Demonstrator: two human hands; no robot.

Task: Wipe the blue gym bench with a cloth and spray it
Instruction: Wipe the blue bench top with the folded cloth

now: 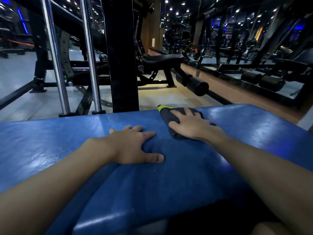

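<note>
The blue gym bench (169, 175) fills the lower half of the head view, its padded top shiny with small droplets at the left. My right hand (191, 124) lies flat with spread fingers on a dark grey cloth (166, 116) with a yellow-green edge, near the bench's far edge. My left hand (133, 145) rests palm down on the bare pad, fingers spread, a little left of the cloth. No spray bottle is in view.
Just past the bench's far edge stand a thick black upright post (121, 53) and two chrome rods (54, 55). A black adjustable bench (160, 60) with foam rollers (196, 85) sits on the floor beyond. A mirror wall runs along the right.
</note>
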